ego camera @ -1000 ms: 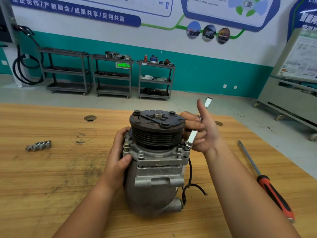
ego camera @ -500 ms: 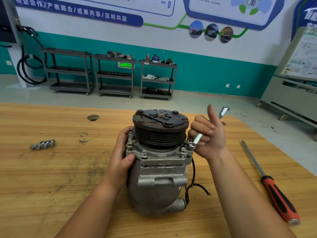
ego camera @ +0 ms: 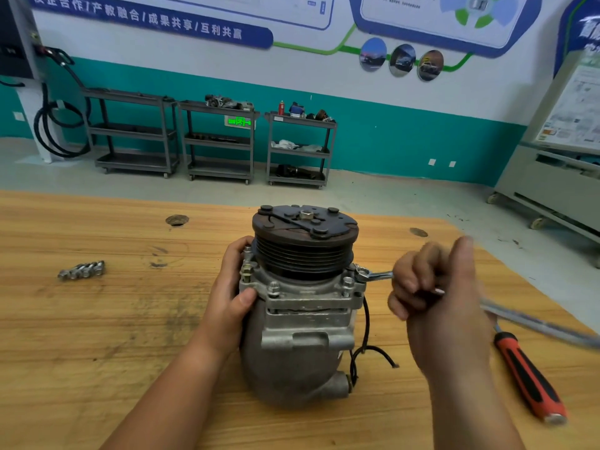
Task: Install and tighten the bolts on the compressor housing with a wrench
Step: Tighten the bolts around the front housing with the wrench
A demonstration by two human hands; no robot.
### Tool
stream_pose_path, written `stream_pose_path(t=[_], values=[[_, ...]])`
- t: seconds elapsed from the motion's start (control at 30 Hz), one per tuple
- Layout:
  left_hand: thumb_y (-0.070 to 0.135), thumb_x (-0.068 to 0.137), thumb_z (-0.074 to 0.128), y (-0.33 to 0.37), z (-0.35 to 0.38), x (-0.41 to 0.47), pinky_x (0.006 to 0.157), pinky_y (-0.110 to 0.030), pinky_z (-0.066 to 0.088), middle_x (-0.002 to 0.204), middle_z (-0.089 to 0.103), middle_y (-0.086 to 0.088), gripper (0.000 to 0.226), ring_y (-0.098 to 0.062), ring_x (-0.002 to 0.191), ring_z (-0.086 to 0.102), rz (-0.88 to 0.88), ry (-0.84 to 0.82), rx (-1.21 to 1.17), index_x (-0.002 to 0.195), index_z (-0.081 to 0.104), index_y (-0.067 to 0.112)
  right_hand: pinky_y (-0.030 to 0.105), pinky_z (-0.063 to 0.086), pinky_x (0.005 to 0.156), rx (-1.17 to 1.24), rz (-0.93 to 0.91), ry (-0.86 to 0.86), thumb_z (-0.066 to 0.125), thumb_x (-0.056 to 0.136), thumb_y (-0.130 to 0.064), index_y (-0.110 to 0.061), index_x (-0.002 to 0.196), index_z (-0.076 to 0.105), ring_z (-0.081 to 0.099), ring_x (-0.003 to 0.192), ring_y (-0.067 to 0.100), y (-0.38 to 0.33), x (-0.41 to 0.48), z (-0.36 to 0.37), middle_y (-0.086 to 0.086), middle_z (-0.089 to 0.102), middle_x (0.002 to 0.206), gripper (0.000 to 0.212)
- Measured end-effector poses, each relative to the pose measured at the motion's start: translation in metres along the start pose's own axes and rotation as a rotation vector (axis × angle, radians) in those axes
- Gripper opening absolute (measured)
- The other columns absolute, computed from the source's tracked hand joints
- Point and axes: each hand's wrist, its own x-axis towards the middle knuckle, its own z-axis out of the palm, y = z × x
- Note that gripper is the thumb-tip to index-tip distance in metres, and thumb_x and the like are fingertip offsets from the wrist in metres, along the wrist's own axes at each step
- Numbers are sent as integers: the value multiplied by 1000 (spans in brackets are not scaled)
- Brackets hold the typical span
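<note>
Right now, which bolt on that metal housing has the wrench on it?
The bolt at the flange's right corner, beside the right hand: the wrench head sits over it. The two front bolts stand bare.

1. Gripped by the left hand (ego camera: 227,297), the compressor housing (ego camera: 292,352) is cast metal, dull grey, grainy and matt.
2. Above that hand's fingers, the pulley (ego camera: 302,254) is dark ribbed metal, matt, with a rusty-brown face.
3. In the right hand (ego camera: 435,297), the wrench (ego camera: 373,275) is bright, smooth, polished metal.
4. Beneath both hands, the table (ego camera: 97,336) is pale grained wood with dark scuffs.
5. Right of the right hand, the screwdriver (ego camera: 526,375) has a red-and-black plastic handle with a slight sheen.
6. Left of the left hand, the loose bolts (ego camera: 81,270) are shiny metal.
</note>
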Motion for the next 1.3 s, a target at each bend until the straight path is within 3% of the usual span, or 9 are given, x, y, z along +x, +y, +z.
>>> stream_pose_path(t=[0.1,0.2,0.27,0.37,0.43,0.63,1.0,1.13,1.3], values=[[80,45,73,-1,0,0,101,-51,42,123,58,-9,104,-31,117,56,11,3,7,126,42,22,17,38,42,-387,-110,-14,46,71,-64,-26,65,51,45,49,1,-3,-30,21,-8,53,61,39],[80,48,72,-2,-1,1,99,-48,45,122,61,-8,104,-32,117,57,12,7,32,127,41,21,23,49,56,-460,-94,-40,59,57,-64,-33,78,47,53,63,4,2,-46,40,-10,54,75,39],[81,49,71,-3,-2,0,95,-39,47,118,65,2,101,-23,114,60,15,6,42,127,43,22,26,48,54,-353,-154,11,65,55,-52,-27,79,48,51,60,6,2,-48,43,-9,54,74,39],[79,47,73,-3,-2,0,99,-48,44,120,64,1,101,-28,117,57,1,4,17,127,43,25,15,38,45,-51,-243,34,74,56,-29,-20,57,49,46,48,3,-10,-42,33,1,55,59,26],[80,48,73,-2,-2,0,101,-50,42,121,63,0,102,-29,118,57,2,2,17,128,43,23,11,31,42,218,-210,42,75,50,-56,-22,48,50,39,43,6,-19,-36,16,-3,51,52,42],[79,49,73,-2,-2,-1,97,-40,47,118,66,6,101,-21,115,59,4,-1,2,127,43,22,18,10,35,576,290,-65,19,81,-77,-22,43,38,12,41,6,4,32,-17,-9,32,40,69],[79,48,73,-3,-1,1,94,-31,49,118,66,8,100,-17,114,60,12,9,-3,126,43,24,13,11,41,762,958,-493,40,83,-65,-16,59,35,12,39,3,31,92,-15,1,32,50,55],[78,50,73,-3,-1,2,96,-34,47,117,65,9,98,-18,113,59,25,6,-2,125,43,23,13,10,35,716,820,-462,33,86,-68,-20,54,34,18,37,6,29,90,-16,-6,28,46,57],[78,52,73,-2,0,2,95,-33,48,118,65,7,98,-18,115,59,18,2,6,127,43,22,16,13,37,475,359,-102,22,85,-70,-22,45,39,17,40,7,12,40,-14,-8,33,43,64]])
